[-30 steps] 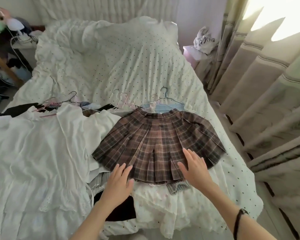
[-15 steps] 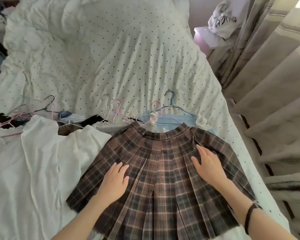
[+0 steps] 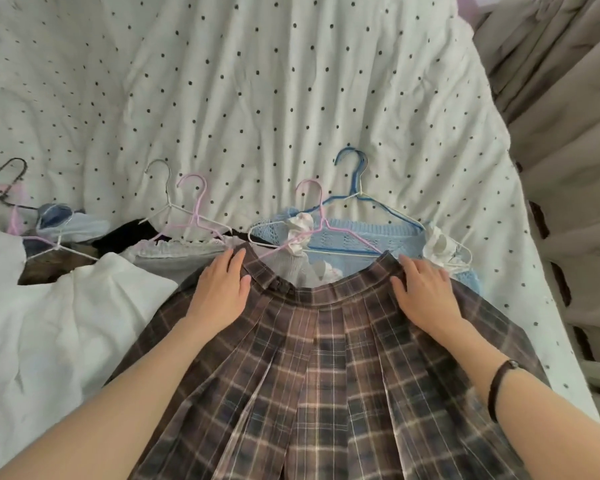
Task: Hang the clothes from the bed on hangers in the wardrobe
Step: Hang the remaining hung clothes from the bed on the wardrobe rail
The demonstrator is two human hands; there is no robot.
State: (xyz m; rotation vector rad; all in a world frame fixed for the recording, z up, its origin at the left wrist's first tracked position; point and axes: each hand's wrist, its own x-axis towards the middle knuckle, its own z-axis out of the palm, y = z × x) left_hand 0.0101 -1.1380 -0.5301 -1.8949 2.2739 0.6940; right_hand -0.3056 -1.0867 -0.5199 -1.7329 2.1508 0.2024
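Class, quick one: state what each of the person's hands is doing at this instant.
Left hand: open, fingers flat on the plaid skirt at its waistband.
Right hand: open, resting flat on the same waistband, gripping nothing.

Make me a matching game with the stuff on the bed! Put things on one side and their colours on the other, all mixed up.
Things:
1. skirt under both hands
2. knitted top above the skirt
3. quilt
4. hanger hook at the far left

Colours:
A. white with dark dots
B. black
C. brown plaid
D. light blue

Pairs: 1-C, 2-D, 3-A, 4-B

The left hand and right hand both rest flat on the skirt at its waistband.
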